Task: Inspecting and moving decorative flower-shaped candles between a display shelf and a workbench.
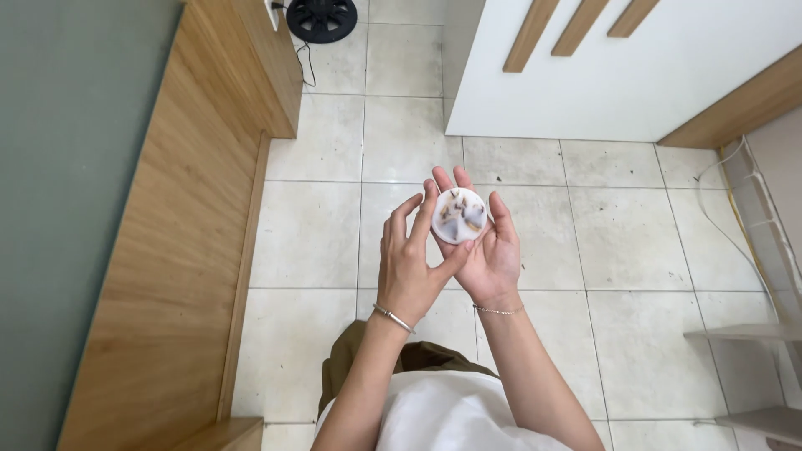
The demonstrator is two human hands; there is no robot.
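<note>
A small round white disc with brownish flecks on its face lies in the palm of my right hand, which is turned palm up with the fingers stretched out under it. My left hand comes in from the left, its thumb and fingers touching the disc's edge. Both hands are held above a tiled floor, in front of my body. A thin bracelet sits on each wrist.
Pale floor tiles lie below. A wooden panel wall runs along the left. A white door with wooden slats stands at the upper right. A black round fan base with a cord sits at the top. Grey shelf edges show at right.
</note>
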